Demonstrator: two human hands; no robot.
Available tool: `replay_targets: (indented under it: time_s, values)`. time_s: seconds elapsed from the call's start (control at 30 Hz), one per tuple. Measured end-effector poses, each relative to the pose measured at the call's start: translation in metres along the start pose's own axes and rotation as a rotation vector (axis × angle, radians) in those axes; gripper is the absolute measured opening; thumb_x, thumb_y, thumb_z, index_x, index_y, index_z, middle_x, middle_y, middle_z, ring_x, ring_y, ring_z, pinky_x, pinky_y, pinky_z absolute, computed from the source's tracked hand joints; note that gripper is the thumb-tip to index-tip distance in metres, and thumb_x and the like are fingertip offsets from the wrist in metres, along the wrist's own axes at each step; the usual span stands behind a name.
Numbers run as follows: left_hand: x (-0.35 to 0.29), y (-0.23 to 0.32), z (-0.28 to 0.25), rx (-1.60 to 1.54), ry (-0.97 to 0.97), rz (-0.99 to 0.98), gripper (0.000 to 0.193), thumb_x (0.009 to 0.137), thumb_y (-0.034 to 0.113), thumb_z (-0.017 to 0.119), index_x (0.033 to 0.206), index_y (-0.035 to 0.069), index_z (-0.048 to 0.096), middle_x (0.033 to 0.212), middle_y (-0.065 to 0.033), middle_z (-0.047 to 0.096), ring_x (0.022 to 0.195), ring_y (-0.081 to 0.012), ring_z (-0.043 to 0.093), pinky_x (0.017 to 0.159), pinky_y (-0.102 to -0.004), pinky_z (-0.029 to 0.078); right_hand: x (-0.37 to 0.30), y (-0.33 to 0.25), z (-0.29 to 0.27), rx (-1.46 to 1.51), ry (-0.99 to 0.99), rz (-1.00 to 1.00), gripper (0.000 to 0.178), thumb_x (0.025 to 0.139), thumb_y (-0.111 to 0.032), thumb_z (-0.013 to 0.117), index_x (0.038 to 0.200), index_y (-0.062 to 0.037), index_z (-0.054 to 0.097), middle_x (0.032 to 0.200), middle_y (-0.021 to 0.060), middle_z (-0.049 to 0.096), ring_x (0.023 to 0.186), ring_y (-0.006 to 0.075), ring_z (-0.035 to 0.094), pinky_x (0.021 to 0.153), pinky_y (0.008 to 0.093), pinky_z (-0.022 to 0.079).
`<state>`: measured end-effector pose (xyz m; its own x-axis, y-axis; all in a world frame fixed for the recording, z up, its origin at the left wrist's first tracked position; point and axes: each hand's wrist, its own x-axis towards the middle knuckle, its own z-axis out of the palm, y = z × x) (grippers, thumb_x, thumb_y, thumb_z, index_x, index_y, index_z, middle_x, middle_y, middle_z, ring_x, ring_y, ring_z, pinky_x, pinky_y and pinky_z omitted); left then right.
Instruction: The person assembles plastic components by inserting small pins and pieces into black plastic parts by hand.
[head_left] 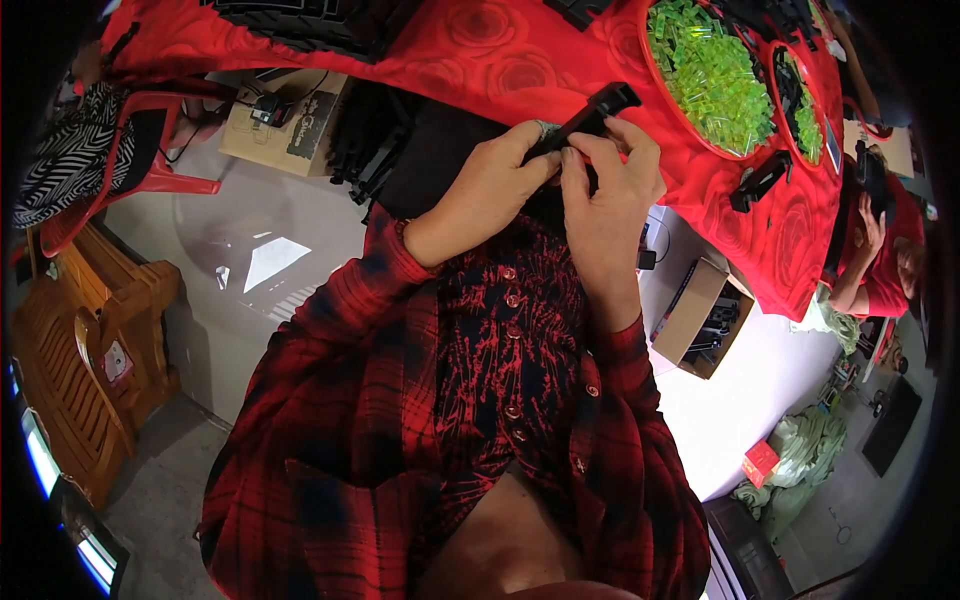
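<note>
Had a red tablecloth (475, 45) beyond the grip and, to the grip's right, a basin (683, 124) of green pieces (712, 78). Had left hand (490, 180) and right hand (613, 178) together, pinching a slim black part (603, 106) at the grip's centre.

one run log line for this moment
left hand: holding black part | right hand: holding same black part | nearby: red tablecloth, green pieces

The desk (600, 60), under red rose-patterned cloth (490, 30), bears a round red tray (667, 100) (heaped with translucent green pieces (715, 85)), a smaller tray (783, 125), a black part (762, 182) near both and black items (310, 25) farther left.
</note>
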<state>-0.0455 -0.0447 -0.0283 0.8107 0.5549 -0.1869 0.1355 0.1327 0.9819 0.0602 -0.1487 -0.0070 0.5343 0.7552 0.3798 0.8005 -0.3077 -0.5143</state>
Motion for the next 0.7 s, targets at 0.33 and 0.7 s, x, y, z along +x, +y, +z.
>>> replay_targets:
  time_s: [0.33, 0.7]
  values:
    - [0.001, -0.005, 0.004, 0.118, 0.047, -0.016, 0.023, 0.096, 0.017, 0.064, 0.11, -0.001, 0.063, 0.09, -0.0052, 0.065, 0.085, -0.0071, 0.055, 0.076, -0.0261, 0.048, -0.003, 0.002, 0.003, -0.008, 0.054, 0.044, 0.015, 0.085, -0.011, 0.072, 0.099, -0.0093, 0.069, 0.122, 0.0137, 0.054, 0.115, 0.0288, 0.051, 0.098, 0.0431, 0.031]
    - [0.003, -0.011, 0.015, 0.111, 0.117, 0.085, 0.023, 0.093, 0.016, 0.068, 0.106, -0.001, 0.063, 0.084, -0.0069, 0.066, 0.081, -0.005, 0.054, 0.072, -0.0265, 0.049, -0.007, -0.001, 0.011, -0.187, 0.153, -0.018, 0.011, 0.084, -0.008, 0.069, 0.092, -0.0041, 0.063, 0.121, 0.0178, 0.051, 0.103, 0.0301, 0.053, 0.092, 0.0457, 0.034]
